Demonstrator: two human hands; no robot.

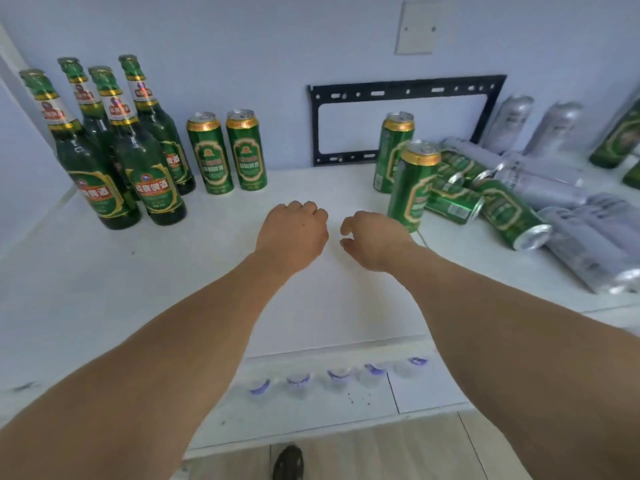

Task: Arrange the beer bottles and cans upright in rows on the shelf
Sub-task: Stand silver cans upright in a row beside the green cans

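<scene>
Several green beer bottles (104, 150) stand upright in two rows at the back left of the white shelf (104, 289). Beside them two green cans (227, 152) stand upright against the wall. Two more upright green cans (414, 183) stand right of centre. Behind those, green cans (509, 213) and silver cans (588, 244) lie on their sides in a heap. My left hand (292, 233) hovers over mid-shelf with fingers curled, holding nothing. My right hand (374, 239) is next to it, fingers loosely curled and empty, just left of the nearest upright can.
A black metal bracket (405, 119) leans against the back wall. Silver cans (533, 123) and green bottles (620, 136) lean at the far right. A white plate (417, 27) is on the wall. Below the shelf's front edge are small cups (336, 377) and a shoe (287, 462).
</scene>
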